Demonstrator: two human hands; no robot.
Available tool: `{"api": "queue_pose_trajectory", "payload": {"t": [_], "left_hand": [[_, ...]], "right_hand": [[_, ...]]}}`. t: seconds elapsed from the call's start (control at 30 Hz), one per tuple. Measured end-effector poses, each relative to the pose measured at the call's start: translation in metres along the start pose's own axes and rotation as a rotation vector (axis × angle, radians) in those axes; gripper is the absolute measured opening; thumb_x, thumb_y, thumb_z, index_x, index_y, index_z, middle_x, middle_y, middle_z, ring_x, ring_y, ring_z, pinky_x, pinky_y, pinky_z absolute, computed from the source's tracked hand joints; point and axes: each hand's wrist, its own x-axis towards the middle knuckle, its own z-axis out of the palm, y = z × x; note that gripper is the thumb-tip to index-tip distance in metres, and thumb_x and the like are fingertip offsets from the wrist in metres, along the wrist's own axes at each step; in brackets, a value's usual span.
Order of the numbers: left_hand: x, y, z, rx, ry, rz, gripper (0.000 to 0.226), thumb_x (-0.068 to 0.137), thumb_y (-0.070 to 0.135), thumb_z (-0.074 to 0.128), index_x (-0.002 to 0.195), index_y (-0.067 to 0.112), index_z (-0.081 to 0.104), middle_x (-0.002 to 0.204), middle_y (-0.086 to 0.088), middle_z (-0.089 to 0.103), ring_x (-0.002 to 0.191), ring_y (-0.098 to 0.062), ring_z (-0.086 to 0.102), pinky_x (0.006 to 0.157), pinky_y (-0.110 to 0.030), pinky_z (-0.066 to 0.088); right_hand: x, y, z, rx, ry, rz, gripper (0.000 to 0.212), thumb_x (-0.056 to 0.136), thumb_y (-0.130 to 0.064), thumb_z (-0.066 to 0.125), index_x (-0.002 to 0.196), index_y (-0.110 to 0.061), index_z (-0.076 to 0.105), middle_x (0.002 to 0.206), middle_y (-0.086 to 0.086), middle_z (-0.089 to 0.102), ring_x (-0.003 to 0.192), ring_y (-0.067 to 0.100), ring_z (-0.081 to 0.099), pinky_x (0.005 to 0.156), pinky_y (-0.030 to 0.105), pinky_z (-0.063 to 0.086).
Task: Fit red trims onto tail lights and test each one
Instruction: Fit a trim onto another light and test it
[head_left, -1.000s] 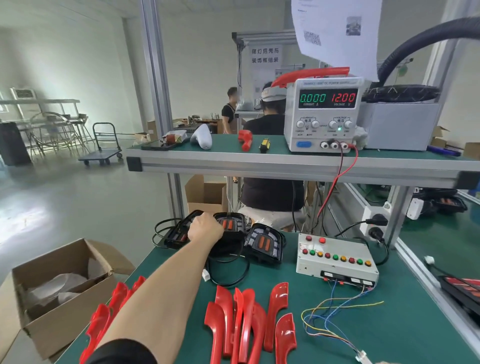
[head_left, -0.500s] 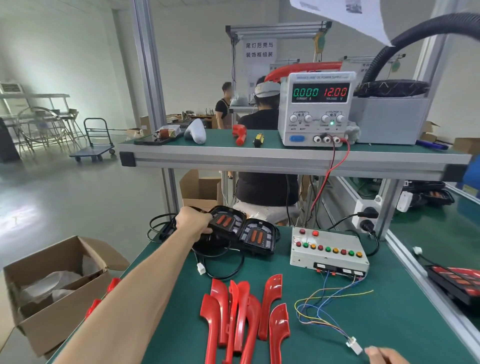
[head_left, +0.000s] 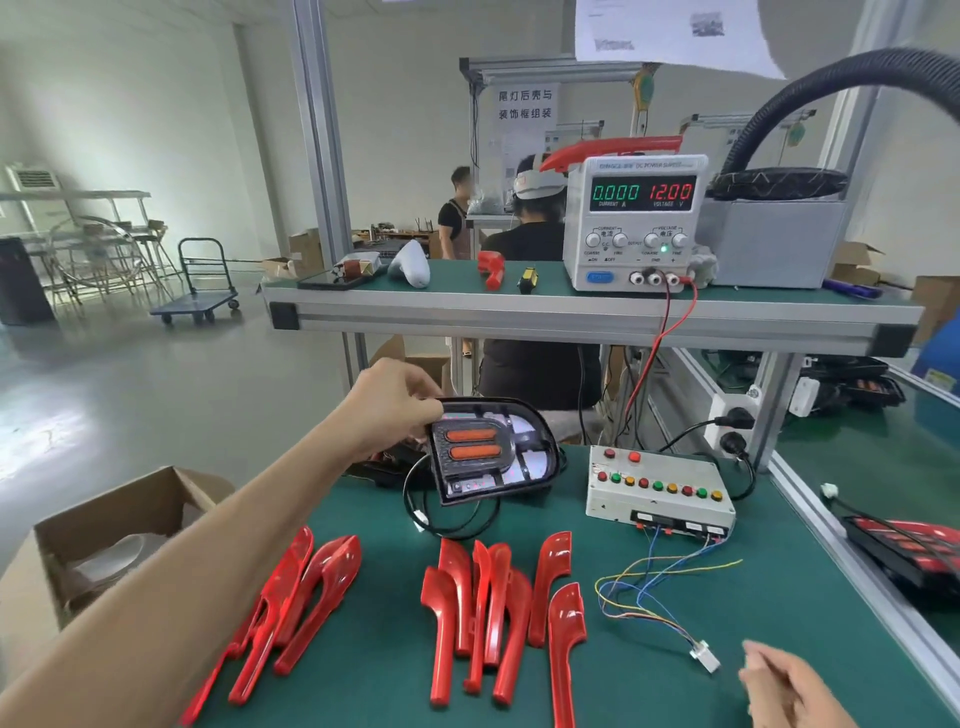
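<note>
At nine o'clock, a cardboard box holds pale wrapping; left hand fingers grip a tail light, right hand fingers relaxed.

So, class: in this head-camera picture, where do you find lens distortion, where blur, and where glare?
Head view: wide-angle distortion bows the aluminium post and the shelf edge; the hanging paper sheet is blurred, its print unreadable, and the right hand is soft at the frame's bottom edge; glare streaks the red trims and the floor, while the power supply display stays readable.
</note>
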Motion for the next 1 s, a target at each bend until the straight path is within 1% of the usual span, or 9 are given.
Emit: {"api": "queue_pose_trajectory", "payload": {"t": [0.13,0.17,0.27,0.4,0.53,0.63,0.8,0.9,1.0], "left_hand": [[-0.018,0.040,-0.014,0.168,-0.116,0.315,0.011,0.086,0.019,0.069,0.089,0.027,0.075,0.087,0.010,0.070,0.070,-0.003,0.066,0.063,-0.018,0.052],[-0.024,0.051,-0.013,0.200,-0.159,0.399,0.013,0.087,0.018,0.068,0.091,0.029,0.074,0.090,0.011,0.068,0.073,-0.002,0.064,0.065,-0.013,0.048],[-0.044,0.079,-0.001,0.254,-0.293,0.615,0.016,0.090,0.014,0.066,0.100,0.024,0.074,0.096,0.010,0.058,0.079,-0.004,0.058,0.072,-0.011,0.043],[-0.064,0.103,0.024,0.271,-0.389,0.826,0.022,0.095,0.010,0.059,0.110,0.017,0.073,0.107,0.003,0.054,0.090,0.001,0.053,0.085,-0.018,0.042],[-0.069,0.109,0.044,0.242,-0.359,0.844,0.026,0.099,0.010,0.059,0.122,0.016,0.070,0.116,-0.001,0.055,0.105,-0.017,0.058,0.094,-0.038,0.047],[-0.081,0.103,0.059,0.014,-0.237,0.732,0.034,0.101,0.019,0.060,0.134,0.014,0.063,0.115,0.001,0.060,0.101,-0.012,0.062,0.095,-0.028,0.049],[-0.138,0.055,0.105,-0.366,-0.025,0.221,0.016,0.102,0.025,0.057,0.108,0.027,0.072,0.094,0.013,0.073,0.089,-0.004,0.070,0.082,-0.025,0.055],[-0.189,0.025,0.140,-0.477,-0.062,-0.003,0.014,0.099,0.020,0.063,0.098,0.030,0.073,0.088,0.013,0.075,0.084,-0.004,0.071,0.073,-0.015,0.049],[-0.227,0.008,0.163,-0.489,-0.068,-0.074,0.016,0.095,0.015,0.068,0.096,0.030,0.075,0.089,0.011,0.075,0.085,-0.006,0.070,0.076,-0.015,0.050]], "right_hand": [[0.000,-0.043,-0.001,-0.012,0.063,-0.347,0.012,0.087,-0.030,0.067,0.096,-0.029,0.075,0.107,-0.006,0.071,0.102,-0.007,0.057,0.084,0.001,0.041],[0.001,-0.058,-0.001,-0.019,0.037,-0.446,0.027,0.083,-0.039,0.064,0.105,-0.028,0.074,0.114,-0.012,0.068,0.116,-0.004,0.051,0.096,0.002,0.035],[0.015,-0.101,-0.002,-0.051,-0.282,-0.615,0.053,0.087,-0.045,0.063,0.138,-0.032,0.056,0.140,-0.030,0.049,0.142,0.000,0.033,0.114,0.012,0.025],[0.029,-0.131,-0.009,-0.114,-0.757,-0.506,0.052,0.096,-0.067,0.039,0.140,-0.041,0.051,0.134,-0.023,0.060,0.127,-0.004,0.051,0.107,0.028,0.043],[0.017,-0.115,-0.012,-0.095,-0.601,-0.488,0.041,0.099,-0.067,0.034,0.104,-0.038,0.062,0.085,-0.001,0.071,0.079,0.015,0.064,0.078,0.031,0.051],[-0.001,-0.093,-0.017,0.105,-0.442,-0.257,0.044,0.105,-0.055,0.038,0.092,-0.026,0.069,0.080,-0.006,0.073,0.077,0.013,0.067,0.071,0.026,0.050],[-0.025,-0.045,-0.029,0.197,-0.277,0.244,0.039,0.106,-0.038,0.048,0.085,-0.024,0.078,0.107,-0.003,0.077,0.104,0.017,0.068,0.098,0.035,0.045],[-0.044,-0.023,-0.031,0.222,-0.259,0.336,0.035,0.105,-0.036,0.051,0.098,-0.015,0.079,0.102,0.000,0.079,0.103,0.018,0.070,0.094,0.034,0.049],[-0.059,-0.021,-0.034,0.194,-0.297,0.336,0.043,0.105,-0.035,0.051,0.076,-0.027,0.081,0.084,-0.013,0.079,0.086,0.006,0.072,0.078,0.027,0.047]]}}
